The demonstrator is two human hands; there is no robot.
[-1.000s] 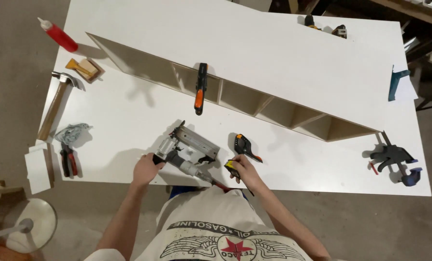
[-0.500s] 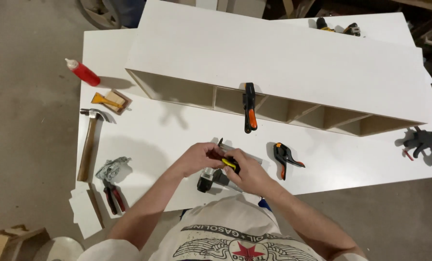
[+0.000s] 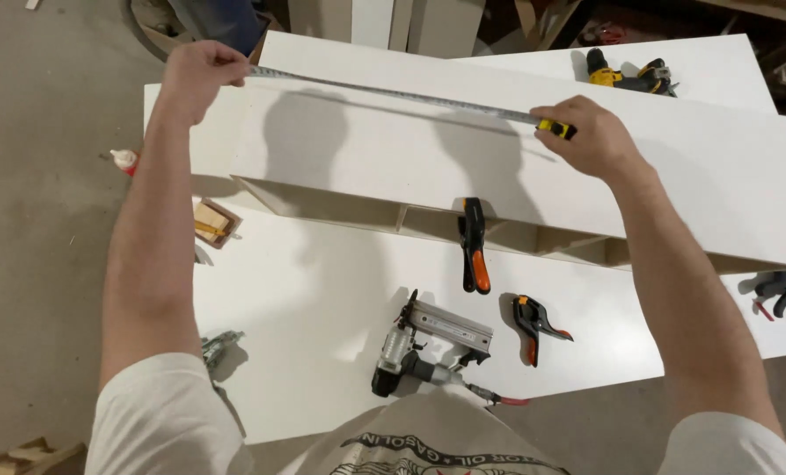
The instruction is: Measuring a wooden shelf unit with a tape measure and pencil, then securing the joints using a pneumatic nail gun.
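Item: tape measure blade [image 3: 393, 92], steel, pulled taut across the top of the white cabinet panel [image 3: 674, 176], running from its far-left end toward mid-right. Our left hand [image 3: 195, 75] is closed on the blade's free end at the panel's left edge; our right hand [image 3: 586, 136] is wrapped round the yellow-black tape case [image 3: 558, 129], fingers curled shut. Step in hand, as we judge it: measuring along the panel top. Next move calls for keeping the blade flat and straight, hook end seated, then reading at the right hand. Nearby on the white table [image 3: 322, 308]: orange-black bar clamp [image 3: 474, 246] against the cabinet front, spring clamp [image 3: 533, 324], nail gun [image 3: 428, 347], cordless drill [image 3: 626, 75] at far back, small wood blocks [image 3: 212, 222] at left.
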